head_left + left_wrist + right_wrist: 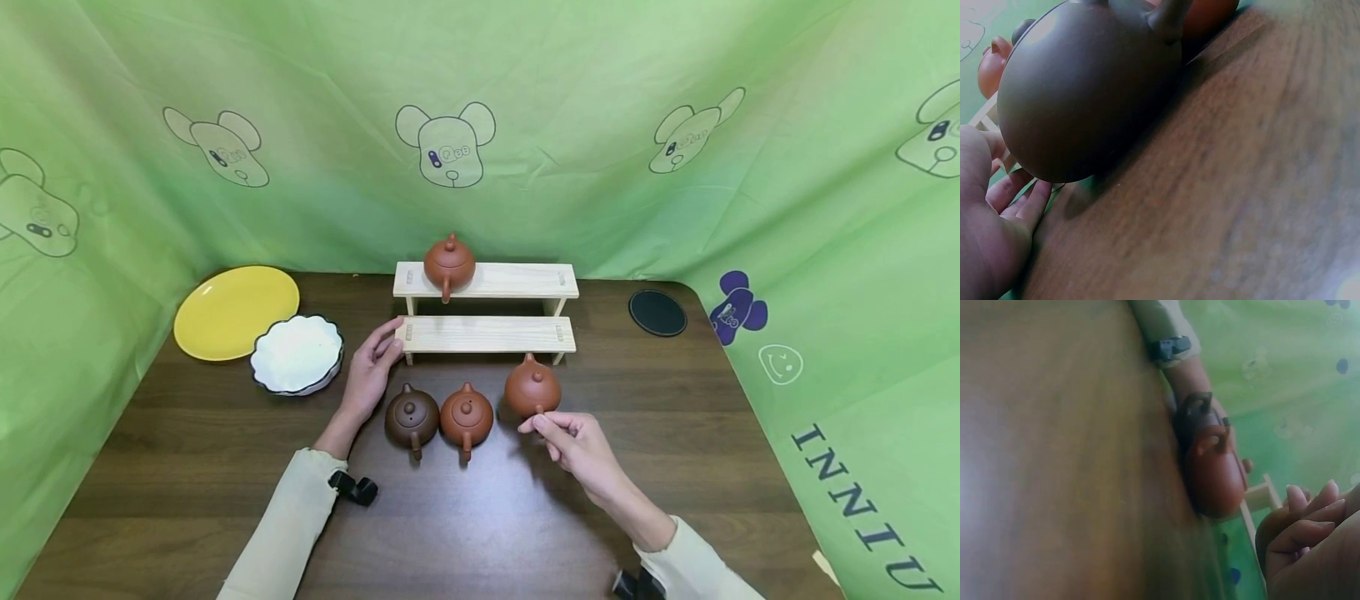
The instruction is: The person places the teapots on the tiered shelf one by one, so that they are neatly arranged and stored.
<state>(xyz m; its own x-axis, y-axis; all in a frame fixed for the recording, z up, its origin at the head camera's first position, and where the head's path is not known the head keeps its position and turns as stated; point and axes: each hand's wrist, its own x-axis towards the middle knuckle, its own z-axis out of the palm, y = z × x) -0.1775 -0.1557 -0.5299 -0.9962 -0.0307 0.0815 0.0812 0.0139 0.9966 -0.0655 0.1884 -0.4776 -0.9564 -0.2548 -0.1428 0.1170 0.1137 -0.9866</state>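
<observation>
My right hand (581, 454) pinches the handle of a reddish-brown clay teapot (533, 388), which is in front of the lower wooden stand (487, 335) near its right end, spout toward the stand. At that stand's left end, my left hand (367, 375) holds the edge between thumb and fingers. A dark brown teapot (411, 417) and another reddish teapot (467, 418) stand side by side on the table, handles toward me. The dark teapot (1085, 94) fills much of the left wrist view. In the right wrist view, curled fingers (1304, 534) hide the held teapot.
On the higher stand (517, 281), behind the lower one, a reddish teapot (449, 263) sits left of centre. A yellow plate (232, 312) and a scalloped white dish (297, 356) lie at left. A black round coaster (657, 312) is back right. Green cloth (570, 208) borders the table.
</observation>
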